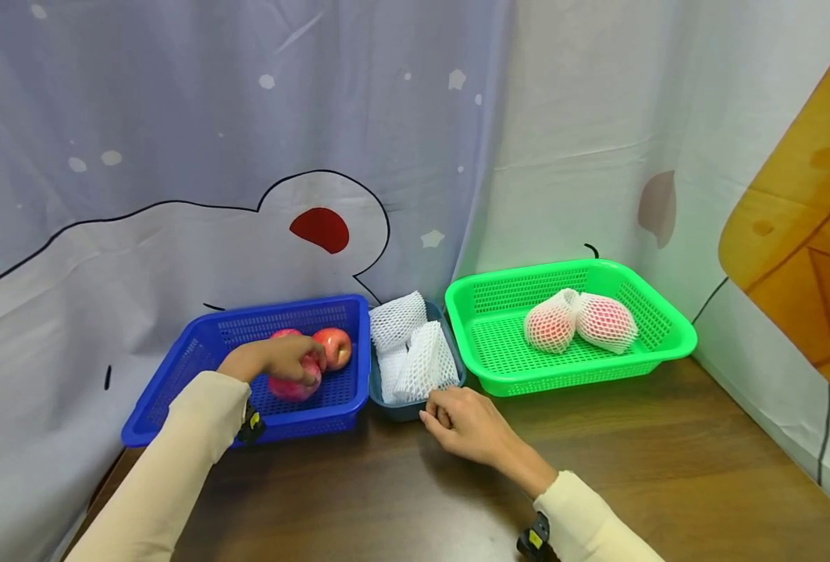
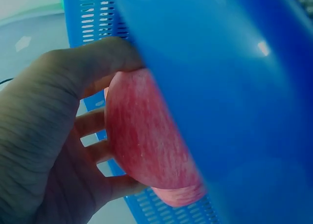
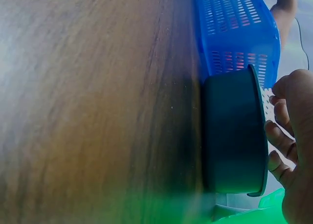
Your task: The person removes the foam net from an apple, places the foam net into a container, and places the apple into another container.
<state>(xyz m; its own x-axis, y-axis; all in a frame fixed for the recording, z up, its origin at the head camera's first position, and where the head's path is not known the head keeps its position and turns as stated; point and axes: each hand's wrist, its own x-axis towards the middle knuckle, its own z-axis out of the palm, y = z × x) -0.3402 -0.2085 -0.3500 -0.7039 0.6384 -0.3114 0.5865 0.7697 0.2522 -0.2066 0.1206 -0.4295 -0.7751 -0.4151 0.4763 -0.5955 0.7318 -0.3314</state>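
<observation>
My left hand (image 1: 284, 359) reaches into the blue basket (image 1: 358, 390). Its thumb and fingers curl round a red apple (image 2: 142, 131). Another apple (image 1: 336, 348) lies just beyond the fingers, and a third (image 1: 285, 333) shows partly behind the hand. My right hand (image 1: 467, 425) hovers at the front rim of a dark teal box (image 1: 404, 412), fingers loosely bent with no object visible in them. White foam net sleeves (image 1: 425, 363) fill that box. From the right wrist, the fingertips (image 3: 275, 133) appear close to the box rim; whether they touch it I cannot tell.
On the right stands a green basket (image 1: 506, 382) with two fruits in foam nets (image 1: 551, 321), side by side. All the containers sit on a brown wooden table (image 1: 358, 499). A printed curtain (image 1: 415, 156) hangs right behind them.
</observation>
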